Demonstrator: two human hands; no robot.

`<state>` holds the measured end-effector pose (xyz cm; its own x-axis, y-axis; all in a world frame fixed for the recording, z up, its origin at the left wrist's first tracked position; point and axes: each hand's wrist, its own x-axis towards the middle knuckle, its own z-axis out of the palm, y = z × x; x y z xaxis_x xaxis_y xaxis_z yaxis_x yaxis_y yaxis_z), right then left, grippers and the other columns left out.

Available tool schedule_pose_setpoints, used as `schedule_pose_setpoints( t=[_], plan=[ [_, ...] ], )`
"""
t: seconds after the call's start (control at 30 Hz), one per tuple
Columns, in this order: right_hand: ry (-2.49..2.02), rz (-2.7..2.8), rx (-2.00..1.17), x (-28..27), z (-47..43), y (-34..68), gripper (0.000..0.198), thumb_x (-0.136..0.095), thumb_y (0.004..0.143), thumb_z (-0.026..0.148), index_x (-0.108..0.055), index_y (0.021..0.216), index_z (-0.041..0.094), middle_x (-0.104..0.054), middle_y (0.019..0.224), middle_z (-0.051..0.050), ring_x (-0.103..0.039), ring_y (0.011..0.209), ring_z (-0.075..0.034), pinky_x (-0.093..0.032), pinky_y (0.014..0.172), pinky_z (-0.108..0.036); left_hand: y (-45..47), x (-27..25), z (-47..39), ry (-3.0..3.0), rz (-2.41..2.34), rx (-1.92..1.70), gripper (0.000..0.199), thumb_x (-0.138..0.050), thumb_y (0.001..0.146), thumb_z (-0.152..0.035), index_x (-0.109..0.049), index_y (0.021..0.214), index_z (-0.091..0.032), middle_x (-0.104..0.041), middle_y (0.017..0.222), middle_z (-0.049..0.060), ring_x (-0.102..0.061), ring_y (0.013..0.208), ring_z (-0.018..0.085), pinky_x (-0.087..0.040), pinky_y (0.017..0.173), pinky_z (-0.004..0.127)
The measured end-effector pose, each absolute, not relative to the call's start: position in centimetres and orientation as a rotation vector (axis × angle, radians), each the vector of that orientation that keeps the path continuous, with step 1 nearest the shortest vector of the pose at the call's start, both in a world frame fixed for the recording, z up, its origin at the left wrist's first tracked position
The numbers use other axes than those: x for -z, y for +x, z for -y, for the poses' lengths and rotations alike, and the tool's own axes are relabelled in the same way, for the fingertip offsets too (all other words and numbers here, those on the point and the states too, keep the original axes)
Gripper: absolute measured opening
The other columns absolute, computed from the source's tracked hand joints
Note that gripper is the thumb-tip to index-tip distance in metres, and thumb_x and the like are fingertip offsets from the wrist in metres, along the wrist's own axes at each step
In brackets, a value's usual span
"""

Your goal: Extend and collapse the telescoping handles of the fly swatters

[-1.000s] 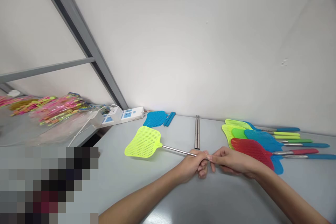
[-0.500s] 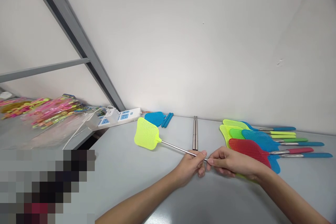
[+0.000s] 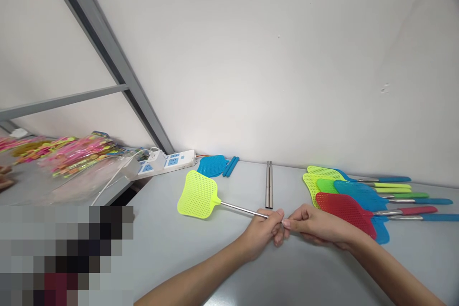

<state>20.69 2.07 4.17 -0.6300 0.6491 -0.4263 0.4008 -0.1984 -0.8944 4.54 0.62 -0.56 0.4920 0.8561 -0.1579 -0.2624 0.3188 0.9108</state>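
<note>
A yellow-green fly swatter with a thin metal rod lies across in front of me, its mesh head to the left. My left hand is closed round the rod near its right end. At the rod's very end, my right hand pinches with thumb and fingertips, touching or nearly touching the left fingers; the tip itself is covered. Just beyond my hands, metal tubes lie side by side. Close to my right forearm rests a red fly swatter on top of several others.
Several more swatters, including a blue one, lie at right. Back left are a blue swatter head, blue handle sleeves and a power strip. Bagged colourful items and another person's hand are far left.
The swatter's head has dipped a little lower and to the left. My right fingertips still pinch the rod's end. Another person's hand has appeared at the left edge. The view has shifted slightly.
</note>
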Motion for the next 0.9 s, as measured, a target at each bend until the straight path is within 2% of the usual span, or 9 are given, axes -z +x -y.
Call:
schedule_pose_setpoints(
  t=[0.1, 0.2, 0.33, 0.4, 0.53, 0.7, 0.77, 0.9],
  plan=[
    [-1.287, 1.842, -1.909, -3.7, -2.0, 20.5, 0.043, -0.049, 0.073, 0.052, -0.066, 0.072, 0.012, -0.028, 0.035, 0.010, -0.013, 0.030, -0.003, -0.007, 0.029, -0.019, 4.6, 0.4, -0.7, 0.964, -0.719, -0.844, 0.049, -0.047, 0.075, -0.046, -0.035, 0.039, -0.016, -0.037, 0.034, -0.003, -0.038, 0.036, 0.007, -0.029, 0.041, 0.022],
    [-1.281, 1.814, -1.922, -3.6, -2.0, 20.3, 0.045, -0.045, 0.075, 0.052, -0.066, 0.071, 0.012, -0.033, 0.034, 0.008, -0.017, 0.028, -0.003, -0.011, 0.028, -0.018, 4.7, 0.4, -0.7, 0.953, -0.755, -0.838, 0.049, -0.045, 0.075, -0.048, -0.033, 0.040, -0.016, -0.039, 0.035, -0.003, -0.037, 0.035, 0.006, -0.030, 0.042, 0.022],
    [-1.135, 1.761, -1.981, -4.1, -1.9, 20.2, 0.043, -0.049, 0.074, 0.050, -0.065, 0.074, 0.011, -0.051, 0.049, 0.001, -0.041, 0.041, -0.006, -0.033, 0.041, -0.018, 4.7, 0.4, -0.6, 0.938, -0.776, -0.849, 0.049, -0.046, 0.074, -0.048, -0.030, 0.041, -0.016, -0.038, 0.037, -0.004, -0.036, 0.036, 0.006, -0.029, 0.043, 0.021],
    [-1.120, 1.738, -2.001, -4.5, -1.8, 20.3, 0.040, -0.050, 0.074, 0.047, -0.065, 0.076, 0.011, -0.055, 0.059, -0.002, -0.046, 0.050, -0.009, -0.037, 0.048, -0.020, 4.7, 0.4, -0.6, 0.917, -0.770, -0.864, 0.049, -0.048, 0.073, -0.048, -0.029, 0.041, -0.017, -0.032, 0.035, -0.006, -0.035, 0.036, 0.006, -0.028, 0.043, 0.021],
    [-1.261, 1.898, -1.870, -5.3, -1.6, 20.5, 0.034, -0.046, 0.078, 0.042, -0.065, 0.080, 0.014, -0.049, 0.053, 0.002, -0.032, 0.041, -0.006, -0.028, 0.041, -0.018, 4.7, 0.5, -0.5, 0.954, -0.734, -0.868, 0.049, -0.046, 0.076, -0.046, -0.030, 0.040, -0.017, -0.036, 0.036, -0.004, -0.037, 0.039, 0.007, -0.030, 0.045, 0.022],
    [-1.096, 2.115, -1.688, -6.7, -1.4, 20.2, 0.034, -0.041, 0.081, 0.037, -0.068, 0.074, 0.018, -0.058, 0.066, -0.001, -0.042, 0.056, -0.010, -0.033, 0.056, -0.020, 4.5, 0.4, -0.4, 1.019, -0.800, -0.840, 0.050, -0.044, 0.077, -0.048, -0.030, 0.040, -0.016, -0.036, 0.038, -0.004, -0.036, 0.040, 0.006, -0.031, 0.048, 0.022],
    [-1.131, 2.104, -1.712, -6.9, -1.5, 20.2, 0.035, -0.042, 0.080, 0.039, -0.068, 0.073, 0.017, -0.052, 0.057, 0.001, -0.036, 0.047, -0.008, -0.030, 0.049, -0.019, 4.6, 0.4, -0.3, 1.011, -0.811, -0.839, 0.050, -0.044, 0.076, -0.048, -0.029, 0.041, -0.016, -0.035, 0.037, -0.004, -0.036, 0.039, 0.006, -0.031, 0.047, 0.022],
    [-1.311, 2.058, -1.785, -6.2, -1.9, 20.8, 0.039, -0.045, 0.077, 0.048, -0.065, 0.074, 0.014, -0.031, 0.042, 0.006, -0.021, 0.037, -0.005, -0.016, 0.034, -0.018, 4.7, 0.4, -0.3, 1.021, -0.834, -0.829, 0.050, -0.042, 0.077, -0.049, -0.032, 0.041, -0.016, -0.040, 0.039, -0.003, -0.037, 0.040, 0.007, -0.032, 0.047, 0.022]
  ],
)
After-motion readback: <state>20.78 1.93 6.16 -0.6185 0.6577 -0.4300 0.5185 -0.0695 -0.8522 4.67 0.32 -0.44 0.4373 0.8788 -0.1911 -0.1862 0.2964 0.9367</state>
